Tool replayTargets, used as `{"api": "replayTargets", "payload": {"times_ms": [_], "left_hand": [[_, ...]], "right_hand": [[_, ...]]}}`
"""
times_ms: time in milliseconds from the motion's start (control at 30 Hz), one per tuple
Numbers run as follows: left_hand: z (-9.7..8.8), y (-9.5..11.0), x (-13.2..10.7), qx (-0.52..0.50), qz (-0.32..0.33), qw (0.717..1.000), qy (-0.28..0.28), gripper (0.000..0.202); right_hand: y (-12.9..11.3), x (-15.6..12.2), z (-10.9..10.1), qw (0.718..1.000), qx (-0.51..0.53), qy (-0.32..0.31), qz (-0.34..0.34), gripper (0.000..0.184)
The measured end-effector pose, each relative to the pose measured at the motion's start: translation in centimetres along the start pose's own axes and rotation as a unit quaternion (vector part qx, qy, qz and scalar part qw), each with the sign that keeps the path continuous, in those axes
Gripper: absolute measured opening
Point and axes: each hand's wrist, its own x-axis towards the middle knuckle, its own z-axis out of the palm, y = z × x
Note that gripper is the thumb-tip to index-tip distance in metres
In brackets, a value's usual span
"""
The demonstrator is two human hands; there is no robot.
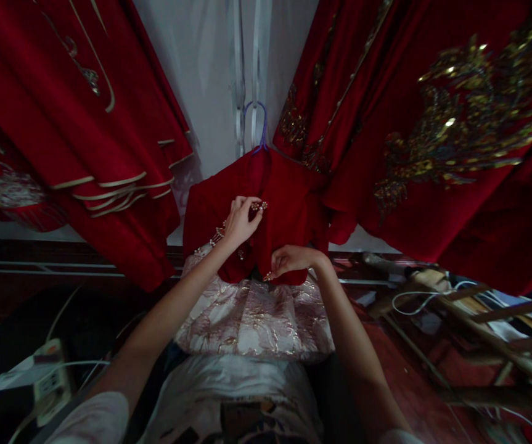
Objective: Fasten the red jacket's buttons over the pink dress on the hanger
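A small red velvet jacket (288, 203) hangs on a purple hanger (261, 126) in front of me. My left hand (240, 221) is closed, pinching a beaded fastening (259, 207) on the jacket's front opening. My right hand (291, 259) is closed too, gripping the jacket's lower front edge, where a small bead ornament (268, 277) shows. Below the jacket spreads a pale pink brocade skirt (251, 317) with gold pattern.
Large red garments with gold trim (85, 135) hang at left, and a red one with gold sequin embroidery (455, 123) at right. A white wall (210, 74) stands behind. A power strip with white cables (50, 379) lies lower left. Wooden slats and cables (478, 320) crowd the right.
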Motion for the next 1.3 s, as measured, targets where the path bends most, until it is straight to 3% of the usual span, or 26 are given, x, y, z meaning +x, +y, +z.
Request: {"api": "replayTargets", "payload": {"times_ms": [100, 300, 600, 767, 1300], "left_hand": [[-0.9, 1.1, 1.5, 0.140, 0.060, 0.988, -0.024, 0.030], [-2.2, 1.9, 3.1, 0.248, 0.143, 0.946, -0.154, 0.024], [-3.2, 1.5, 6.1, 0.252, 0.211, 0.904, -0.273, 0.018], [-3.5, 0.9, 6.1, 0.224, 0.258, 0.899, -0.274, 0.019], [-3.6, 1.6, 6.2, 0.229, 0.286, 0.898, -0.243, 0.020]], "right_hand": [[0.2, -0.1, -0.1, 1.000, 0.005, 0.010, 0.001, 0.038], [0.8, -0.2, -0.3, 1.000, 0.012, 0.013, -0.011, 0.033], [0.7, -0.1, -0.5, 0.999, -0.012, 0.022, -0.021, 0.032], [0.5, -0.1, -0.4, 0.998, -0.038, 0.042, -0.010, 0.033], [0.2, 0.2, 0.0, 0.998, -0.038, 0.043, 0.004, 0.036]]}}
